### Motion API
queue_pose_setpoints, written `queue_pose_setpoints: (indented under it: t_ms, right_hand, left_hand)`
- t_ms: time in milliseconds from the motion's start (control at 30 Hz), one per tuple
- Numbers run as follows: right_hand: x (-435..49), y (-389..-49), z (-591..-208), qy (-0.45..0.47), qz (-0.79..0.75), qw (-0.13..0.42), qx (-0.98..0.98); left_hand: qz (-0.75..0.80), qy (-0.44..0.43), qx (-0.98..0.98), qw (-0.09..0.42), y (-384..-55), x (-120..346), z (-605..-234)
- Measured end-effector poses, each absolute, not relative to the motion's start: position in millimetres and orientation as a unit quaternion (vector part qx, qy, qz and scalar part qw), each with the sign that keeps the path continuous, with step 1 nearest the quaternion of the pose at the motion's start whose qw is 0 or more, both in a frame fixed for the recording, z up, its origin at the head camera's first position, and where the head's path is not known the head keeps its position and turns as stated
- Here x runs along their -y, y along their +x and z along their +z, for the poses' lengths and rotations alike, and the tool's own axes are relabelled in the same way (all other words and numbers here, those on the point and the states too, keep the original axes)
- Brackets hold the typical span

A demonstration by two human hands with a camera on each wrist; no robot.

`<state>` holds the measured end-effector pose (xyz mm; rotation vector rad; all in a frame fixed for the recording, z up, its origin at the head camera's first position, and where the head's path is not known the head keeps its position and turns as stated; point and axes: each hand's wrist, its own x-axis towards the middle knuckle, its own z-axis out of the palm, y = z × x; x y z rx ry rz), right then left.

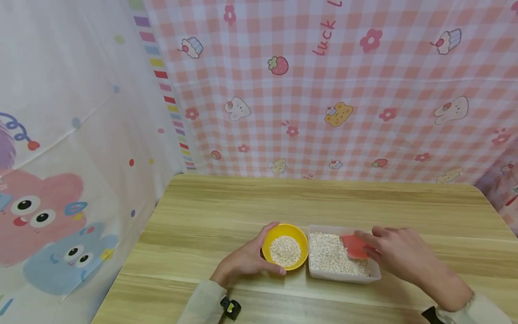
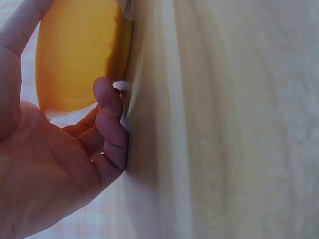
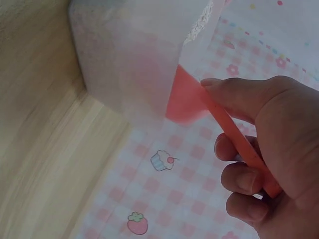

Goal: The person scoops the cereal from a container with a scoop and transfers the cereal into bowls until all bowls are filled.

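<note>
A yellow bowl (image 1: 304, 260) with oat flakes (image 1: 285, 250) in its bottom stands on the table. My left hand (image 1: 252, 257) holds it from the left, thumb along the near side and fingers round the far side; the left wrist view shows the bowl's smooth outer wall (image 2: 79, 55). Just right of it stands a translucent plastic box (image 1: 344, 277) filled with oats (image 1: 329, 256). My right hand (image 1: 398, 252) grips the handle of a red-orange scoop (image 1: 354, 247), whose blade dips into the oats at the box's right side. In the right wrist view fingers curl round the handle (image 3: 241, 144).
The wood-grain table (image 1: 226, 202) runs back to a pink checked cloth (image 1: 307, 99) hanging behind it. A white cloth with cartoon figures (image 1: 52, 234) hangs on the left. Black straps sit at both wrists.
</note>
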<state>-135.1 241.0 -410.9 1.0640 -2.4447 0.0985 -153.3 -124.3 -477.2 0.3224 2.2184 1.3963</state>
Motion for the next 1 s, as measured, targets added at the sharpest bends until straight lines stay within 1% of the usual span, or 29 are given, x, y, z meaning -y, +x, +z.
queue_pose_setpoints:
  t_ms: [233,433,533,600,700,833,900,1000]
  right_hand:
    - [-245,-140,-417,0.392,0.060,0.229,0.889]
    - [-247,-141,-422,0.399,0.053,0.224,0.887]
    - [-246,-141,-423,0.391,0.052,0.214,0.894]
    - [-245,-140,-424,0.385,0.051,0.208,0.898]
    - [-243,-140,-424,0.376,0.055,0.198,0.903]
    - [-242,-138,-424,0.362,0.062,0.184,0.912]
    - [-242,-138,-423,0.352,0.067,0.174,0.917]
    - [-242,-137,-423,0.337,0.080,0.156,0.925]
  left_hand:
    - [0.488,0.150,-0.828,0.233,-155,124,-474]
    - [0.486,0.153,-0.828,0.232,-155,124,-473]
    - [0.465,0.162,-0.843,0.218,-155,124,-472]
    - [0.437,0.167,-0.861,0.201,-154,123,-470]
    - [0.385,0.158,-0.895,0.160,-152,119,-463]
    - [0.361,0.142,-0.918,0.084,-146,105,-450]
    - [0.369,0.144,-0.917,0.055,-143,96,-444]
    - [0.378,0.168,-0.910,0.035,-139,82,-437]
